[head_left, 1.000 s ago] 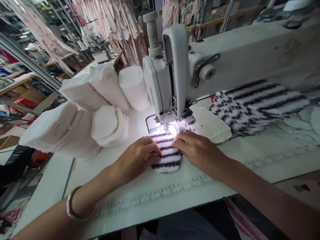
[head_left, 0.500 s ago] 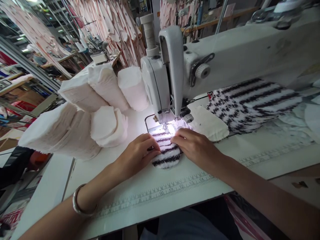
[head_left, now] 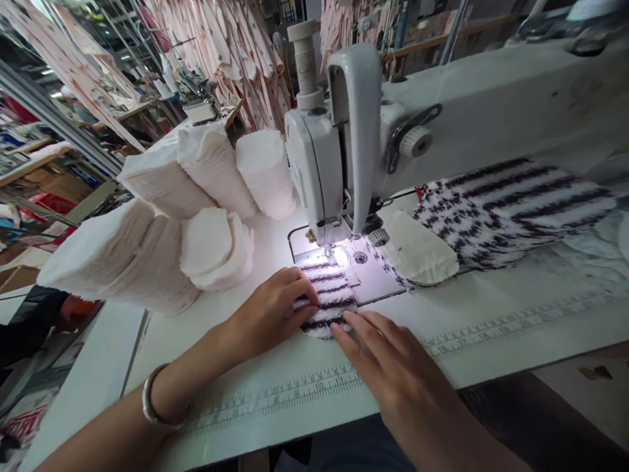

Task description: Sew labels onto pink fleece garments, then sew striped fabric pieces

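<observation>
A fluffy piece of fabric (head_left: 331, 300) with black and white stripes lies flat on the sewing table, its far end under the presser foot (head_left: 328, 250) of the sewing machine (head_left: 314, 177). My left hand (head_left: 275, 305) pinches the left edge of this fabric between thumb and fingers. At its near right edge, the fingertips of my right hand (head_left: 393, 357) touch the fabric, the fingers stretched out and a little apart. The machine's lamp lights the needle area brightly. The underside of the fabric is hidden.
Several stacks of white fabric pieces (head_left: 167, 259) stand left of the machine. A cream fabric piece (head_left: 422, 252) and a striped fabric pile (head_left: 515, 210) lie to the right. A printed ruler (head_left: 314, 387) runs along the table's front. Pink garments (head_left: 226, 59) hang behind.
My right hand has moved back toward me, from beside the presser foot to the fabric's near right edge, and its fingers have spread. My left hand keeps its pinch.
</observation>
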A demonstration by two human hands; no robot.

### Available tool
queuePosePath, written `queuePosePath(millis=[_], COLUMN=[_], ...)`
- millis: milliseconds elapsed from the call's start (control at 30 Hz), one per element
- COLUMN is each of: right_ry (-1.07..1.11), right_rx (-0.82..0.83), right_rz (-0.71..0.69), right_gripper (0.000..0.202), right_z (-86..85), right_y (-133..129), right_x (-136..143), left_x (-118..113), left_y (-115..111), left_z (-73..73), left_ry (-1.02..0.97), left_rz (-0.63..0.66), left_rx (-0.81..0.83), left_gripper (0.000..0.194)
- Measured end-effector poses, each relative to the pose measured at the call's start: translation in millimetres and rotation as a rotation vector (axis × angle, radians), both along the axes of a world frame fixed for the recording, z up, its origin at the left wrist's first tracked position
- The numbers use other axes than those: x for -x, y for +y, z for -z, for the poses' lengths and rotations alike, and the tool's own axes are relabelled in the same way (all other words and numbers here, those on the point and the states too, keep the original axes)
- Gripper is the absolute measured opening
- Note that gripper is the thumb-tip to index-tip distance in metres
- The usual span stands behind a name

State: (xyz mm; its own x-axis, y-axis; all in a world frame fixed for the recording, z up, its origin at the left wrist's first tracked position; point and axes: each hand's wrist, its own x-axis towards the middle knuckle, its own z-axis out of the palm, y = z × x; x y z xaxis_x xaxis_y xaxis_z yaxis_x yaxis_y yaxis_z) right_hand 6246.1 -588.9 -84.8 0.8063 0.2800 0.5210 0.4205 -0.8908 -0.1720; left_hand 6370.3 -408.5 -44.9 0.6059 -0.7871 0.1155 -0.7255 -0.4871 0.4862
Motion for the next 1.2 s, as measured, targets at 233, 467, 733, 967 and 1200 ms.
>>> queuePosePath(millis=[233,467,733,967,1200], right_ry=[-0.017,-0.051,-0.108,-0.126,-0.088], right_rx=[0.025,0.031,0.073,0.001,0.003], right_rz=[0.161,0.215,0.168,0.129,0.065], right_gripper=[0.039,0.037,0.030,0.031,0.036], right_z=[4.2,11.0,15.8,17.0,7.9], right_y=[23,32,23,17,12], right_x=[7,5,1,-20,-46], left_x=[6,3,-4,-17,-30], left_y=[-4,-3,0,0,1], left_z=[-7.3,-12.4,-15.0,-9.9,-5.7], left_ry=[-0.125,-0.110,-0.096,-0.111,-0.209], left_rz=[0.025,0.284,0.330,0.304,0.236], left_rx=[0.045,-0.036,-0.062,-0.016,-0.006], left_gripper=[0.011,0.029,0.026,0.026,0.027])
